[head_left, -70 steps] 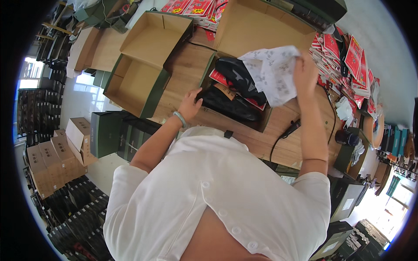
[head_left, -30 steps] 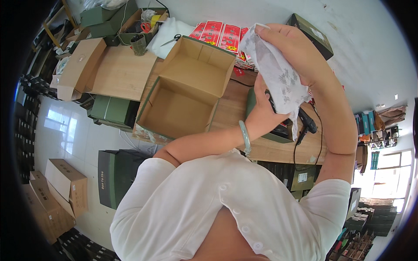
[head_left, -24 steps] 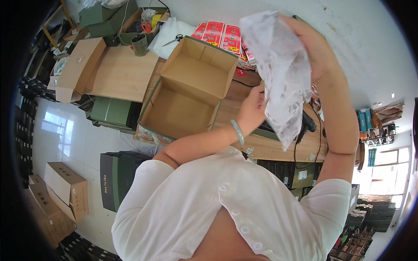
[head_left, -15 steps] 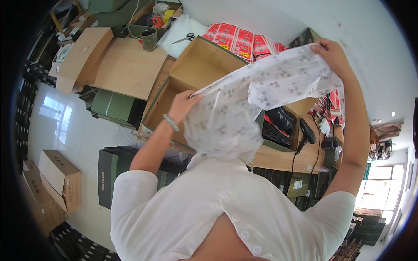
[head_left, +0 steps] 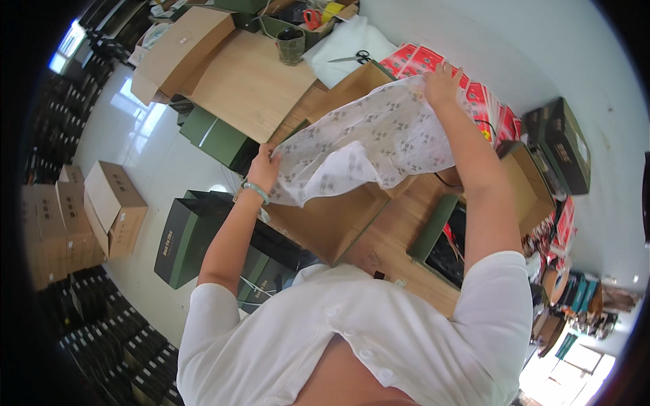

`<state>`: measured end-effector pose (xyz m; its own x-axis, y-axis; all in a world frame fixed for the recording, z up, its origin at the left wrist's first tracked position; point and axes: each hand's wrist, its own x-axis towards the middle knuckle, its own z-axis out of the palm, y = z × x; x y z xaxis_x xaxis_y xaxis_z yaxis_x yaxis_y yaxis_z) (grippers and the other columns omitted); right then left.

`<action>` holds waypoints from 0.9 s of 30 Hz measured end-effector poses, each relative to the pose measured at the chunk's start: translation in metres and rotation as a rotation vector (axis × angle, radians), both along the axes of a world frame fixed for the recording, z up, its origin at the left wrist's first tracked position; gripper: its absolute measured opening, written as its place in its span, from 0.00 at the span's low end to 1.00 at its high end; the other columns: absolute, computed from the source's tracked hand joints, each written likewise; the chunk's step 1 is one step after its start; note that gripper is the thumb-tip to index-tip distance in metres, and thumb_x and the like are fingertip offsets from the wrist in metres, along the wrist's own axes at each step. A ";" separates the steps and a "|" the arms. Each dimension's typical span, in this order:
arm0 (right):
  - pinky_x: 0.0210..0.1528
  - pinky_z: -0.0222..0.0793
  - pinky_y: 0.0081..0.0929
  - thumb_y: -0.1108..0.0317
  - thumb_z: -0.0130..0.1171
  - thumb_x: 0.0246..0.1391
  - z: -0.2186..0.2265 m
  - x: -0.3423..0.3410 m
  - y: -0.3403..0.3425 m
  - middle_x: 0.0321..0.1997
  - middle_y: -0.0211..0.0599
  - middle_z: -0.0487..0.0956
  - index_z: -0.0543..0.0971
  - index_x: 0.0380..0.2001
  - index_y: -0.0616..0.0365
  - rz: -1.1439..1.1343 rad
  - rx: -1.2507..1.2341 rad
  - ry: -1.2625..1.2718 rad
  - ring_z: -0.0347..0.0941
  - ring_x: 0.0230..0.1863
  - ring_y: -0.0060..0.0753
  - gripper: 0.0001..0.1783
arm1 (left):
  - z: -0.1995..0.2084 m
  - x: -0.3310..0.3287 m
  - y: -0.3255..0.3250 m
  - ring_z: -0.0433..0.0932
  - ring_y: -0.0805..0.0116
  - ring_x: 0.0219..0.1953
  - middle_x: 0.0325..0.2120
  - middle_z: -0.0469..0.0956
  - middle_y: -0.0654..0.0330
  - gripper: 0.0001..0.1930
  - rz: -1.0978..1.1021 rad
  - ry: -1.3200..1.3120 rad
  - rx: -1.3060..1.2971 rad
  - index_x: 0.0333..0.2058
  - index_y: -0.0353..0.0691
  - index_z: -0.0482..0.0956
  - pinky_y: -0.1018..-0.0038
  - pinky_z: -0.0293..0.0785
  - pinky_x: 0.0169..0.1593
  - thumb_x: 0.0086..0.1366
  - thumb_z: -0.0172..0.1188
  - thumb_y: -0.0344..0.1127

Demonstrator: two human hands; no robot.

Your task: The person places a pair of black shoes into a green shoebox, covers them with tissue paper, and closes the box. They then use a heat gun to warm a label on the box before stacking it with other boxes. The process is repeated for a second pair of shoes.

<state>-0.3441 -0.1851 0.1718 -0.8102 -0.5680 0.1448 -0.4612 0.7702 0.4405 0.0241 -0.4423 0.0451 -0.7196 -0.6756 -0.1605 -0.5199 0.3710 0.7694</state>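
Note:
A sheet of white tissue paper with a grey printed pattern stretches between my two hands, its lower edge partly folded up. My left hand, with a pale bangle at the wrist, pinches the sheet's left end. At the upper right corner, my right hand grips the paper with some fingers raised. Directly below the sheet lies an open green box with a bare brown inside, partly hidden by the paper. To the right, another open green box holds black items, mostly covered by my right forearm.
Black scissors lie on white sheeting at the back. Red printed packets are spread along the wall. A flattened brown carton covers the table's left part. Green boxes and brown cartons stand on the floor at left.
Both hands have moved left with the tissue paper, which is now spread flatter over the open box. The view has turned, so the box with black items shows farther right and lower.

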 end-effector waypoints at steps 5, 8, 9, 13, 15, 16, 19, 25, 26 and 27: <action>0.69 0.29 0.64 0.65 0.49 0.56 -0.066 -0.012 -0.035 0.72 0.50 0.52 0.66 0.62 0.51 0.060 -0.161 0.010 0.42 0.73 0.53 0.28 | 0.001 0.005 0.001 0.74 0.46 0.48 0.52 0.72 0.47 0.10 -0.153 -0.075 -0.671 0.35 0.43 0.81 0.60 0.72 0.47 0.58 0.62 0.41; 0.68 0.26 0.67 0.61 0.51 0.56 -0.103 0.043 -0.048 0.74 0.54 0.43 0.48 0.70 0.51 0.157 -0.459 0.045 0.38 0.74 0.60 0.41 | -0.020 0.015 0.004 0.77 0.48 0.38 0.43 0.76 0.49 0.11 -0.228 -0.091 -0.514 0.33 0.39 0.81 0.58 0.72 0.42 0.58 0.63 0.40; 0.68 0.25 0.67 0.57 0.53 0.56 -0.108 0.078 -0.040 0.74 0.55 0.39 0.41 0.71 0.50 0.212 -0.612 -0.035 0.36 0.73 0.63 0.46 | -0.023 0.015 0.004 0.77 0.48 0.37 0.42 0.76 0.49 0.11 -0.238 -0.123 -0.432 0.34 0.39 0.81 0.59 0.72 0.41 0.58 0.63 0.40; 0.67 0.27 0.69 0.53 0.58 0.52 -0.122 0.229 0.032 0.74 0.56 0.38 0.51 0.70 0.49 0.216 -0.656 -0.500 0.33 0.73 0.66 0.45 | -0.021 0.006 0.018 0.78 0.49 0.40 0.37 0.79 0.49 0.13 -0.303 -0.145 -0.174 0.37 0.38 0.81 0.61 0.74 0.42 0.61 0.60 0.42; 0.67 0.30 0.69 0.54 0.60 0.51 -0.121 0.258 0.069 0.74 0.55 0.38 0.57 0.67 0.47 0.113 -0.486 -0.558 0.34 0.72 0.68 0.42 | -0.032 0.008 0.038 0.78 0.49 0.39 0.37 0.79 0.49 0.14 -0.355 -0.088 -0.115 0.36 0.37 0.80 0.60 0.74 0.41 0.62 0.59 0.43; 0.67 0.31 0.68 0.54 0.61 0.50 -0.122 0.265 0.090 0.74 0.55 0.39 0.60 0.66 0.46 0.053 -0.406 -0.583 0.35 0.72 0.69 0.40 | -0.028 0.005 0.054 0.78 0.49 0.39 0.38 0.79 0.49 0.14 -0.365 -0.115 -0.099 0.36 0.37 0.80 0.59 0.74 0.41 0.62 0.59 0.43; 0.68 0.37 0.64 0.57 0.63 0.51 -0.138 0.274 0.144 0.73 0.56 0.42 0.68 0.61 0.42 -0.095 -0.433 -0.561 0.36 0.71 0.68 0.33 | -0.017 0.001 0.104 0.77 0.47 0.39 0.39 0.77 0.47 0.15 -0.404 -0.163 -0.147 0.36 0.38 0.80 0.58 0.73 0.41 0.62 0.59 0.45; 0.67 0.50 0.46 0.63 0.66 0.49 -0.177 0.329 0.176 0.68 0.63 0.49 0.51 0.64 0.67 -0.325 -1.097 -0.496 0.48 0.68 0.63 0.47 | -0.025 0.011 0.132 0.72 0.43 0.42 0.39 0.74 0.45 0.14 -0.389 0.030 -0.281 0.33 0.37 0.81 0.56 0.71 0.44 0.63 0.59 0.43; 0.67 0.51 0.45 0.63 0.67 0.48 -0.191 0.335 0.174 0.67 0.65 0.50 0.48 0.64 0.71 -0.367 -1.203 -0.501 0.50 0.67 0.62 0.49 | -0.040 0.013 0.127 0.72 0.44 0.42 0.37 0.74 0.46 0.13 -0.362 0.187 -0.319 0.33 0.36 0.80 0.56 0.70 0.45 0.63 0.60 0.42; 0.67 0.51 0.44 0.63 0.67 0.48 -0.198 0.332 0.167 0.67 0.64 0.51 0.47 0.64 0.72 -0.430 -1.295 -0.537 0.50 0.67 0.61 0.50 | -0.048 0.012 0.125 0.71 0.45 0.42 0.36 0.74 0.47 0.13 -0.335 0.349 -0.355 0.33 0.35 0.80 0.57 0.69 0.45 0.63 0.60 0.41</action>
<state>-0.0124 -0.0176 -0.0259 -0.9998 0.0150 -0.0125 0.0191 0.6028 -0.7977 0.0364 -0.3178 -0.0029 -0.8721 -0.3721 0.3177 -0.0693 0.7367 0.6726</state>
